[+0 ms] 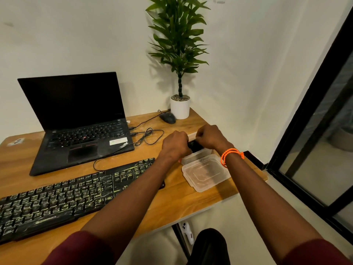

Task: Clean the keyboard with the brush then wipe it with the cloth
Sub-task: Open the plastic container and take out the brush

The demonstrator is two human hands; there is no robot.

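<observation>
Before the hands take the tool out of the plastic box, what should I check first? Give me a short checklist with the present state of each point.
1. Lid off the box: ok, it lies on the desk nearer the person.
2. Both hands at the box: ok, left hand and right hand are over it.
3. Dark object between the hands is the brush: cannot tell.
4. Keyboard within reach, nothing on its keys: ok; only the left forearm crosses above it.
5. Cloth located: cannot tell, none visible.

keyboard [63,196] cut by left edge, dark item [193,145] mostly hidden between both hands
</observation>
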